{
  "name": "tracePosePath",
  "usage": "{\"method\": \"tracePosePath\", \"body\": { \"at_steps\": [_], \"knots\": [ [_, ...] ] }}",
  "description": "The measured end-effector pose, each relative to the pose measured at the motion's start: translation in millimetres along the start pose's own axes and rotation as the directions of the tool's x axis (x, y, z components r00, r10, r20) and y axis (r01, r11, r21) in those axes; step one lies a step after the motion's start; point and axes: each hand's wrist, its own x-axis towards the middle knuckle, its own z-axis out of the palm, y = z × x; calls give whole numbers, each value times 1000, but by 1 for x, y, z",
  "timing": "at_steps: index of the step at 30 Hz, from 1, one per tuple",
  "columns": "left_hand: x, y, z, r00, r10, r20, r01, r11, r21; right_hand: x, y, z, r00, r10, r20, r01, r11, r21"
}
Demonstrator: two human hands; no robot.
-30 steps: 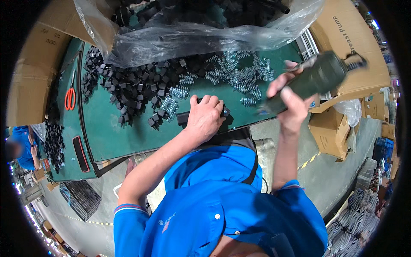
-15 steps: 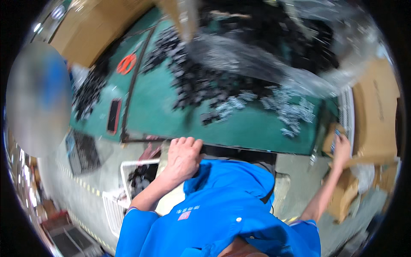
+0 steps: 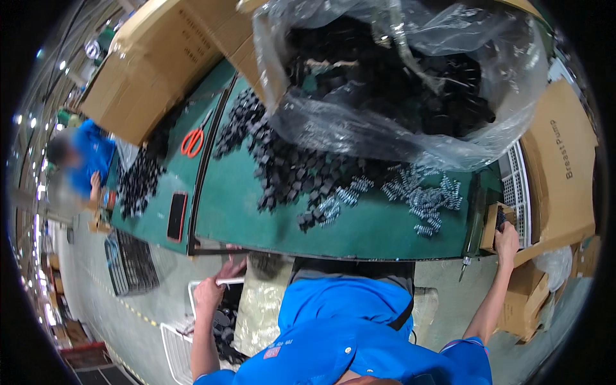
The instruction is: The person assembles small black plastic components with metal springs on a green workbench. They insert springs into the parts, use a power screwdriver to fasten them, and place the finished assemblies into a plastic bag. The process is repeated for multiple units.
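- Below the green bench (image 3: 385, 237), the left hand (image 3: 215, 289) grips a white crate's rim (image 3: 192, 292).
- Right hand (image 3: 507, 240) closes on a small cardboard box (image 3: 491, 224).

A table (image 3: 385, 231) carries loose springs (image 3: 423, 199) to the right and small blocks (image 3: 289, 173) to the left, before a plastic bag (image 3: 398, 83) (filled with more blocks). Scissors (image 3: 192, 141) lie farther left, a phone (image 3: 176, 216) nearer the front edge.

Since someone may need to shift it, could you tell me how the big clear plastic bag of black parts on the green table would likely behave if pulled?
The clear plastic bag looks thin and crinkled, so probably floppy. Packed with black parts, it is likely heavy. Its open mouth might spill.
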Motion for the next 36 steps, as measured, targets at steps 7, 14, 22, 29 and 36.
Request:
{"method": "tracePosePath", "body": {
  "at_steps": [7,14,22,29,36],
  "knots": [
    [64,273,-180,453,626,-635,-862,490,-132,-11,11,5,998,37,-43,-33,994,100],
    [255,447,-213,780,383,-494,-530,825,-198,-9,18,20,998,1,-65,14,974,225],
    [326,455,-185,835,257,-487,-459,814,-356,-10,8,-2,999,-40,-21,43,986,159],
    [201,379,-208,695,353,-626,-700,132,-702,-14,13,11,992,113,-55,-87,935,345],
    [65,317,-156,80,983,-165,-852,-19,-523,-11,18,31,957,162,-242,12,809,587]
  ]
}}
